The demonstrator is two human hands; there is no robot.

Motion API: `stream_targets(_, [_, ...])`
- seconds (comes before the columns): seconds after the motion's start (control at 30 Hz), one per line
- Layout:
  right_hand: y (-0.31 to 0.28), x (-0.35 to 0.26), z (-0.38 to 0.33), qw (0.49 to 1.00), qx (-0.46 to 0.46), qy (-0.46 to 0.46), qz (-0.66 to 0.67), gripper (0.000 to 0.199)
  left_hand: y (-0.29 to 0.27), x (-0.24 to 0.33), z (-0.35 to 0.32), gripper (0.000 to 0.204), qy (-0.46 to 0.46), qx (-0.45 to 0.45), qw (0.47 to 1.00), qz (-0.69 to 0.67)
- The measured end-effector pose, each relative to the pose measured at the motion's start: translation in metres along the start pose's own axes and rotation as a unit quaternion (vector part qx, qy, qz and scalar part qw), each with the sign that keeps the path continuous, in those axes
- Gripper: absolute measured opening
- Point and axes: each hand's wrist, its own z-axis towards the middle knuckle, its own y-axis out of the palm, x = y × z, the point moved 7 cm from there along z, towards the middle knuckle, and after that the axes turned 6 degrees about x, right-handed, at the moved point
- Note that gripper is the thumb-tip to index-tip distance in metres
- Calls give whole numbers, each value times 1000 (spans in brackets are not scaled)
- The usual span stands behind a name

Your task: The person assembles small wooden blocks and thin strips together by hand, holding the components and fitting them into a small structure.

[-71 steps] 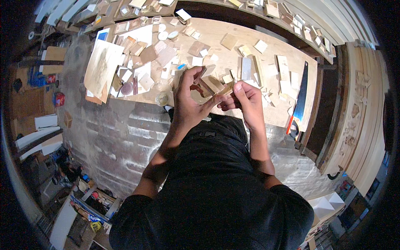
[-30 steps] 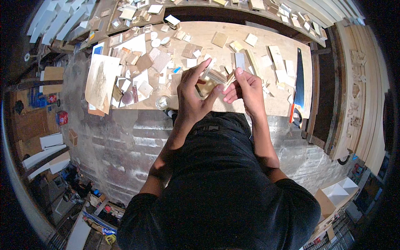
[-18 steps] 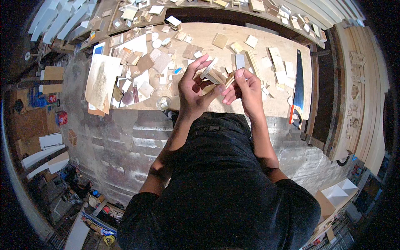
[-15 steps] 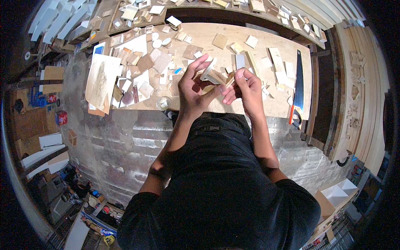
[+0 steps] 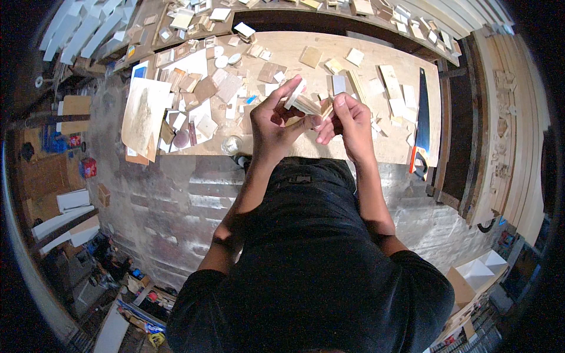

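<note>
1. Board (image 5: 143, 117): lies on the left edge of the tabletop (image 5: 385, 54), toward the front left corner; appears to jut past that edge, so a bump there might tip it.
2. Blocks (image 5: 205, 88): scattered from the left edge inward; a part dropped among them could be hard to pick out.
3. Jar (image 5: 231, 144): stands near the front edge, just left of the left forearm; contents not readable; a leftward swing of that arm could knock it off.
4. Left hand (image 5: 275, 123): raised over the tabletop; index finger and thumb gripping the assembly between them; other fingers partly hidden behind it, their state not determinable.
5. Assembly (image 5: 307, 106): held above the middle of the front edge; uneven squeezing by the two hands could skew or part it; narrow end points right and slightly toward the front edge, wider pale plate at the far left end; long axis slantwise, back left to front right.
6. Slip (image 5: 328, 108): close against the assembly's narrow end; joint, if any, not determinable; a slack pinch could let it fall; long axis slants from front left to back right.
7. Right hand (image 5: 352, 125): thumb and forefinger pinching the slip; remaining fingers curled beneath, lightly parted.
8. Saw (image 5: 422, 120): lies along the right edge; handle at the front right corner.
</note>
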Motion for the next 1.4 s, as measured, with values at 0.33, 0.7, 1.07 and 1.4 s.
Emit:
stream_targets(0.33, [-3,2,2,1000,18,-1,3,37,3,8,-3,68,-10,-40,999,18])
stream_targets(0.7, [-6,8,6,1000,24,14,3,42,3,3,-2,76,-26,-92,995,6])
stream_targets(1.07, [-6,-2,2,999,26,-4,-23,41,5,-4,-1,78,-26,-68,997,-6])
stream_targets(1.4, [-7,-3,1,999,32,-6,-31,43,6,-3,-1,76,-9,-62,997,35])
